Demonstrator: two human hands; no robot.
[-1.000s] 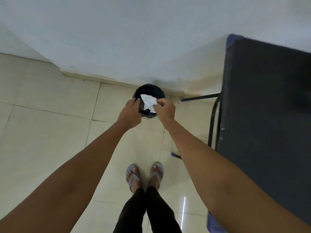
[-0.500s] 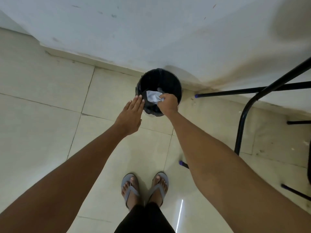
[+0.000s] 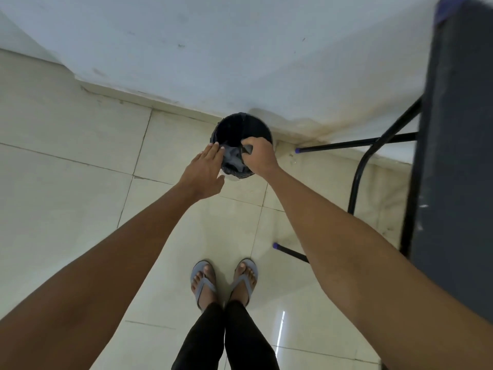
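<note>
The right hand (image 3: pixel 260 156) was curled at about four o'clock on the rim of a small round black bin (image 3: pixel 240 126). Its thumb and fingers pinched a fold of the dark grey liner (image 3: pixel 232 159), which lay crumpled inside the bin's near half, toward six o'clock. The left hand (image 3: pixel 204 173) was relaxed and held nothing. Its fingers were straight and close together, and their tips reached the bin's rim at nine o'clock, just beside the liner. Whether they actually touched the rim could not be told. Both bare forearms stretched forward from the lower corners of the view and met at the bin. The bin stood on a pale tiled floor (image 3: pixel 66 196), close against the foot of a whitish wall (image 3: pixel 240 49) at its twelve o'clock. It was straight ahead, at twelve o'clock, of the person's feet in grey flip-flops (image 3: pixel 202 283). At three o'clock from the bin stood a table (image 3: pixel 453 156) with a dark top. Its black metal frame (image 3: pixel 357 180) came down to the floor near the bin, and one blue-tipped bar ended just beside the bin.
</note>
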